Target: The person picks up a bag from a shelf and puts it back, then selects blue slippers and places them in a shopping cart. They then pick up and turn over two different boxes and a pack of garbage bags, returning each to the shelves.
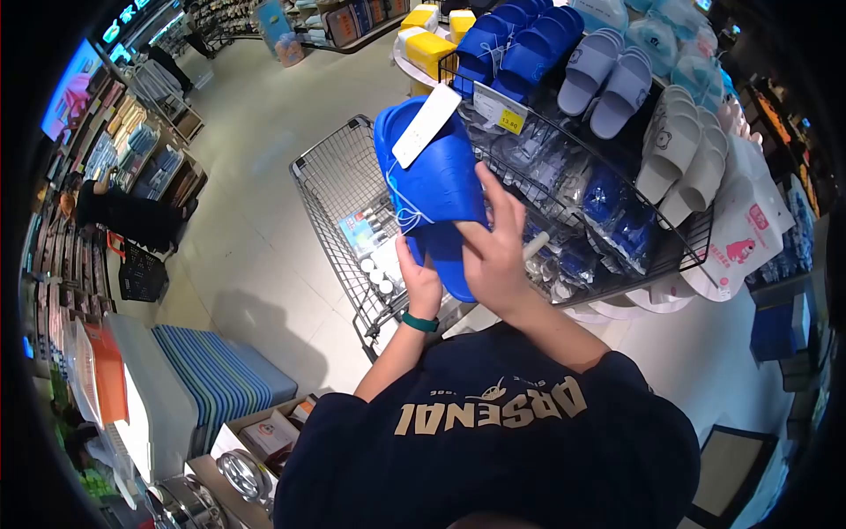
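Observation:
A pair of blue slippers (pixel 434 167) is held up in front of me, with a white tag (pixel 428 125) tied on by a thin string. My left hand (pixel 421 284), below a dark green wristband, grips the lower end of the pair from the left. My right hand (pixel 495 242) is closed on its right side, fingers along the strap. Behind them stands a wire shopping cart (pixel 319 167) with small packaged goods inside. To the right, a black wire display basket (pixel 652 207) holds slippers in clear plastic bags.
Blue slippers (pixel 536 48), lilac slippers (pixel 606 79) and white slippers (pixel 680 150) line the display, beside a price sign (pixel 500 109). A striped cushion (pixel 211 375) and boxes (pixel 269 434) are at lower left. A person (pixel 132 207) stands near a black basket (pixel 141 271) at left.

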{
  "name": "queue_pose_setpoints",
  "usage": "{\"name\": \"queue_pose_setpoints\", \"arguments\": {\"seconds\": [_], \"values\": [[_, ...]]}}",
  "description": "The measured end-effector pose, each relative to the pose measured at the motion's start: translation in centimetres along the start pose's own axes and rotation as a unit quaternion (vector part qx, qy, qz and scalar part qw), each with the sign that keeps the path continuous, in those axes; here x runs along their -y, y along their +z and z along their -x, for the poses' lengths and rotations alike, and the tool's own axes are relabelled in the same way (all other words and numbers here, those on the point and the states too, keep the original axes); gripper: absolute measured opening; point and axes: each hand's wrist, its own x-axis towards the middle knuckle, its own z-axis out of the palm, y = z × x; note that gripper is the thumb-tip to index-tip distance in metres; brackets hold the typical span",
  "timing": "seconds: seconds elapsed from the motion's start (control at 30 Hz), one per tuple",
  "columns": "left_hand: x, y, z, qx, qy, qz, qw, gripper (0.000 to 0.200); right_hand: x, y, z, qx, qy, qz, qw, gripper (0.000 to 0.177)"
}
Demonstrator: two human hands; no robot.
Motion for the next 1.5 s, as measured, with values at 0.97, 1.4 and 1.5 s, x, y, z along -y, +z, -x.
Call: {"name": "queue_pose_setpoints", "arguments": {"seconds": [0.97, 1.4, 1.5], "values": [[-12.8, 12.4, -6.9, 0.191, 0.506, -0.506, 0.672, 0.046, -18.8, -21.3, -4.9, 0.336, 0.03, -0.556, 0.759, 0.008], [7.6, 10.2, 1.4, 0.171, -0.037, 0.1, 0.98, 0.049, -7.8, -5.2, -0.6, -0.186, 0.117, -0.411, 0.885, 0.019], [6.8, 10.0, 0.7, 0.186, -0.031, 0.051, 0.981, 0.05, -6.9, -4.6, 0.9, -0.15, 0.069, -0.367, 0.915, 0.032]]}}
